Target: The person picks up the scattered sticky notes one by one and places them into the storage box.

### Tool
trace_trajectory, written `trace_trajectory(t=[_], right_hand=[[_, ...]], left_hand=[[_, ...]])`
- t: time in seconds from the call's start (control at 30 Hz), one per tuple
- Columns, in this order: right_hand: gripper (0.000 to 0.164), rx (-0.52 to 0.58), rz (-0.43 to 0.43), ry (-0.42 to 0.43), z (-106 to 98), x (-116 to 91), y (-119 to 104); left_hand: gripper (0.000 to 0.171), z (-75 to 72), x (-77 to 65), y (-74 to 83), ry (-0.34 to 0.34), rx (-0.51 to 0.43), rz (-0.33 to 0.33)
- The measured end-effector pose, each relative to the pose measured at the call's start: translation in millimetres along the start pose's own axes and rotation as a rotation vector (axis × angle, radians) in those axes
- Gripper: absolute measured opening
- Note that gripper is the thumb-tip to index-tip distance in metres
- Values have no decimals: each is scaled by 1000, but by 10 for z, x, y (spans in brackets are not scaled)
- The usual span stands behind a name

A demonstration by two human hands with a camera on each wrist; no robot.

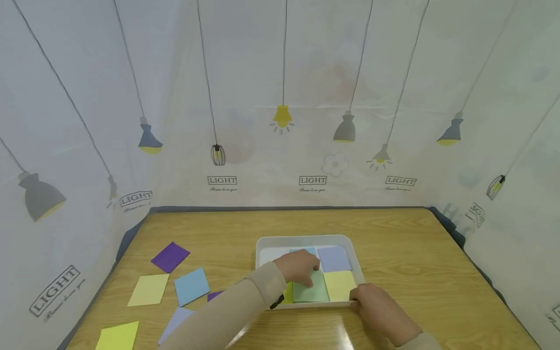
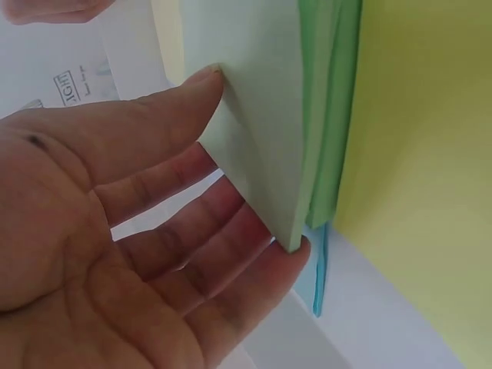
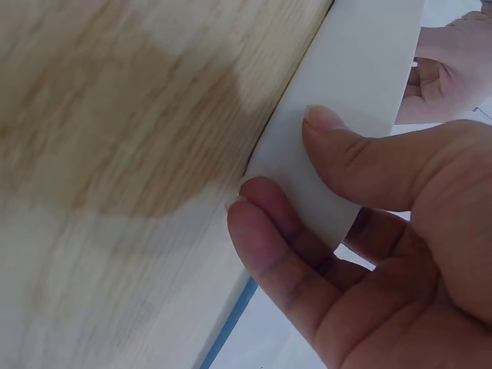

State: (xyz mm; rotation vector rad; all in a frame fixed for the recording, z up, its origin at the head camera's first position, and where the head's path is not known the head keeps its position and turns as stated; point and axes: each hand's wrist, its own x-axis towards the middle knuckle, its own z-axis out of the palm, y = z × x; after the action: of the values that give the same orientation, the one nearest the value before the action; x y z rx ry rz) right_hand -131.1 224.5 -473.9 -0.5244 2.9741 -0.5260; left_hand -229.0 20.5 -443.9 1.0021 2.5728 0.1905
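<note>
My left hand point(image 1: 299, 266) pinches a light green sticky note pad point(image 1: 311, 292) between thumb and fingers inside the white tray point(image 1: 306, 238). In the left wrist view, the light green pad point(image 2: 261, 115) stands tilted, with brighter green layers right behind it. My right hand point(image 1: 378, 308) grips the tray's near right corner, thumb on the outer wall and fingers curled at the edge. Around the green pad lie a pale yellow pad point(image 1: 340, 286), a lavender pad point(image 1: 334, 258), a blue pad point(image 1: 308, 250) partly hidden by my hand, and a bright yellow pad point(image 1: 288, 294).
Left of the tray, loose pads lie on the wooden table point(image 1: 393, 233): purple point(image 1: 170, 257), pale yellow point(image 1: 148, 290), blue point(image 1: 191, 287), lavender point(image 1: 175, 321) and bright yellow point(image 1: 117, 336). My left sleeve point(image 1: 218, 316) partly covers another purple pad point(image 1: 214, 295). A printed curtain point(image 1: 271, 160) surrounds the table.
</note>
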Motion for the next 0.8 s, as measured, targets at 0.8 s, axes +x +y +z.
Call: trace_trajectory(t=[0.8], right_hand=[[24, -26, -83, 55, -10, -39, 32]], left_hand=[[43, 9, 44, 52, -29, 40, -9]])
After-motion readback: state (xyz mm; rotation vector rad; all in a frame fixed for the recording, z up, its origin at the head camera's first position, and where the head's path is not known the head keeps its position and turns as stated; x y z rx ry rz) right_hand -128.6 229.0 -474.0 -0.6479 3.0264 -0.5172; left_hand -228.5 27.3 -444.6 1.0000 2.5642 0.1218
